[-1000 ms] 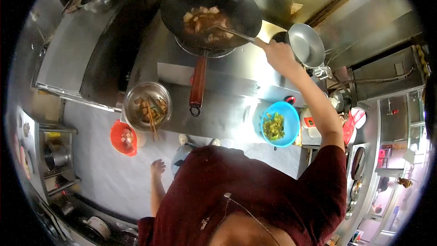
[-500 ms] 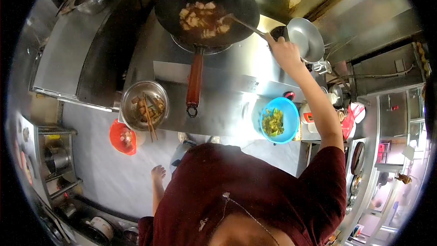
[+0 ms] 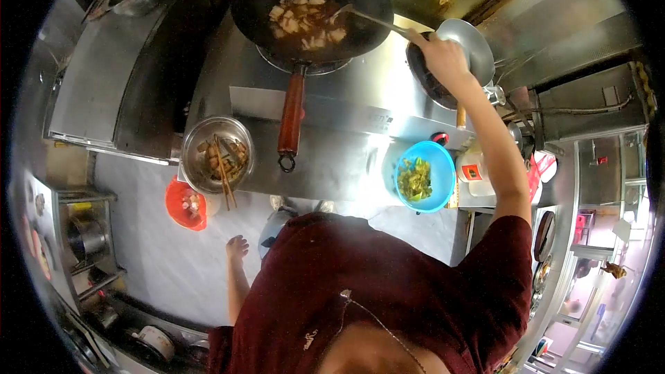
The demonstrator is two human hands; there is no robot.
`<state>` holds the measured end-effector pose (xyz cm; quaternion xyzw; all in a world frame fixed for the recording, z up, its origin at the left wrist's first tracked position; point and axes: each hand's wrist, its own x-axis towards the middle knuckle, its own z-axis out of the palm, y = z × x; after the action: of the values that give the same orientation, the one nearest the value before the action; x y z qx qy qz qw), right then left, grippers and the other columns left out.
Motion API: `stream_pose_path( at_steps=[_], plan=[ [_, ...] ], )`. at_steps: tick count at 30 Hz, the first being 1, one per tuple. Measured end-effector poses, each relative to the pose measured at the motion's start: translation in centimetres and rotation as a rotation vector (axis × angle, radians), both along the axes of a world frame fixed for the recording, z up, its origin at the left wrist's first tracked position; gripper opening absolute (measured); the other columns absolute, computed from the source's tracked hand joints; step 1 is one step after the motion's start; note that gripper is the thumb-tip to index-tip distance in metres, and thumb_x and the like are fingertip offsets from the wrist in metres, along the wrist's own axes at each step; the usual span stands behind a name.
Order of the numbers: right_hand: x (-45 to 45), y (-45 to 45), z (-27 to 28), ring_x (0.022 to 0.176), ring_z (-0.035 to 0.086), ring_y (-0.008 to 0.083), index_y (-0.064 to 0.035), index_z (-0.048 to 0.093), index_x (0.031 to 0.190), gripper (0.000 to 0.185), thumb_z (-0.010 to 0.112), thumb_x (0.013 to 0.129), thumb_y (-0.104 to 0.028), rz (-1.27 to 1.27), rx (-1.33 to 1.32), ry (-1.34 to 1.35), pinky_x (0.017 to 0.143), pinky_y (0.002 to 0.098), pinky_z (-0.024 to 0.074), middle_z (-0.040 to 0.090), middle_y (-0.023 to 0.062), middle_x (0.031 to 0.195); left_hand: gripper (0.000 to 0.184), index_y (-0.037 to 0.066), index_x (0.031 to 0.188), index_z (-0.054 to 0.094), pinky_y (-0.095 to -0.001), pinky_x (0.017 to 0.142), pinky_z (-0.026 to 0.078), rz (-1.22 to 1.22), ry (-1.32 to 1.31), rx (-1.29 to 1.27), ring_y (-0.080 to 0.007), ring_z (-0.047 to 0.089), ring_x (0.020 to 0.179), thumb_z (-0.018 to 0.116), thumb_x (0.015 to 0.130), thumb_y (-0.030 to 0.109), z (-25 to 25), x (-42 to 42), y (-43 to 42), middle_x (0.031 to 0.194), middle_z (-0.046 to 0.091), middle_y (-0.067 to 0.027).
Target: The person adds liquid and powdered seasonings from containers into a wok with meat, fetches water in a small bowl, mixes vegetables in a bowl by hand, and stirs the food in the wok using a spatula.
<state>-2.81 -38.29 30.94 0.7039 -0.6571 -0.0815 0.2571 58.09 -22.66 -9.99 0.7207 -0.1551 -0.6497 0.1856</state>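
Observation:
My right hand (image 3: 443, 62) is wrapped round the handle of a metal spatula (image 3: 377, 21). The blade dips into the right side of a black wok (image 3: 256, 10), among pale food chunks (image 3: 291, 24) in brown sauce. The wok sits on a burner, its wooden handle (image 3: 292, 111) pointing towards my body. Low on the left hangs my left hand (image 3: 237, 247), touching nothing, its fingers loosely apart. Nearest to it are an orange-red basin (image 3: 173, 216) with pale pieces inside and a steel bowl (image 3: 245, 131) holding browned food and wooden chopsticks (image 3: 224, 170).
A blue bowl (image 3: 447, 190) of green vegetables stands at the counter's front right. Beyond my right forearm are a dark pan (image 3: 421, 73) and a grey pan (image 3: 478, 41). A plastic jug (image 3: 476, 172) is beside the blue bowl. Steel shelving (image 3: 86, 197) lines the left.
My right hand has shifted right and slightly down, and the spatula has slid a little left and up. More of the dark pan shows. My left hand has shifted slightly up and left.

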Motion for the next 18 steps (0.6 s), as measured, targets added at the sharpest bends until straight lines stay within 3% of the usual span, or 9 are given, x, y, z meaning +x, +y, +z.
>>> stream_pose_path(
  at_steps=[5, 7, 10, 12, 14, 17, 18],
  plan=[
    [1.0, -0.9, -0.9, 0.054, 0.058, 0.0255, -0.0197, 0.043, 0.123, 0.05, 0.048, 0.075, -0.007, -0.028, 0.046, 0.146, 0.049, 0.0358, 0.0481, 0.055, 0.0107, 0.076, 0.025, 0.007, 0.1, 0.055, -0.0268, 0.049, 0.043, 0.018, 0.081, 0.013, -0.0176, 0.056, 0.063, 0.051, 0.081, 0.024, -1.4, 1.1, 3.0, 0.08, 0.059, -0.0074],
    [0.5, -2.5, -0.7, 0.055, 0.059, 0.026, -0.0187, 0.043, 0.122, 0.049, 0.048, 0.075, -0.007, -0.009, 0.015, 0.126, 0.049, 0.0356, 0.048, 0.055, 0.0109, 0.076, 0.024, 0.007, 0.099, 0.055, -0.0269, 0.048, 0.042, 0.026, 0.169, 0.069, -0.0176, 0.056, 0.062, 0.051, 0.082, 0.024, -2.6, 1.7, 4.0, 0.08, 0.059, -0.0074],
    [1.2, -3.3, 1.4, 0.059, 0.06, 0.0266, -0.0166, 0.044, 0.123, 0.049, 0.048, 0.075, -0.006, -0.046, -0.004, 0.058, 0.05, 0.0353, 0.0486, 0.055, 0.0121, 0.077, 0.025, 0.008, 0.099, 0.055, -0.0268, 0.047, 0.042, 0.004, 0.083, -0.033, -0.0177, 0.057, 0.061, 0.052, 0.081, 0.026, -3.7, 1.9, 4.9, 0.08, 0.059, -0.007],
    [1.4, -3.5, 1.9, 0.065, 0.061, 0.0262, -0.0152, 0.042, 0.124, 0.048, 0.048, 0.077, -0.008, -0.093, 0.008, 0.031, 0.053, 0.0345, 0.0501, 0.056, 0.0129, 0.079, 0.026, 0.008, 0.098, 0.054, -0.0275, 0.046, 0.043, 0.051, 0.317, -0.051, -0.0179, 0.057, 0.061, 0.053, 0.081, 0.028, -6.5, 3.3, 5.1, 0.08, 0.06, -0.0066],
    [2.0, -4.5, -0.3, 0.063, 0.06, 0.0264, -0.0161, 0.043, 0.124, 0.048, 0.047, 0.077, -0.006, -0.091, -0.021, 0.068, 0.052, 0.0353, 0.0493, 0.056, 0.0124, 0.078, 0.027, 0.008, 0.099, 0.055, -0.0285, 0.049, 0.044, -0.215, 0.015, -0.201, -0.0181, 0.058, 0.062, 0.052, 0.081, 0.028, -6.8, 2.9, 5.4, 0.081, 0.06, -0.0068],
    [1.6, -5.7, -3.9, 0.06, 0.06, 0.0248, -0.0183, 0.044, 0.123, 0.05, 0.047, 0.075, -0.006, -0.081, 0.035, 0.101, 0.049, 0.0334, 0.048, 0.057, 0.0112, 0.076, 0.028, 0.008, 0.1, 0.054, -0.0302, 0.053, 0.045, 0.098, 0.159, -0.007, -0.0187, 0.058, 0.064, 0.051, 0.081, 0.027, -4.1, 1.7, 3.6, 0.083, 0.06, -0.0076],
    [1.6, -5.4, -3.5, 0.061, 0.06, 0.0248, -0.018, 0.044, 0.123, 0.05, 0.047, 0.075, -0.006, -0.091, 0.047, 0.069, 0.05, 0.0335, 0.0483, 0.057, 0.0114, 0.077, 0.028, 0.008, 0.101, 0.054, -0.0305, 0.054, 0.045, 0.071, 0.102, -0.028, -0.0189, 0.058, 0.065, 0.051, 0.081, 0.028, -3.2, 1.3, 3.3, 0.084, 0.06, -0.0077]
  ],
)
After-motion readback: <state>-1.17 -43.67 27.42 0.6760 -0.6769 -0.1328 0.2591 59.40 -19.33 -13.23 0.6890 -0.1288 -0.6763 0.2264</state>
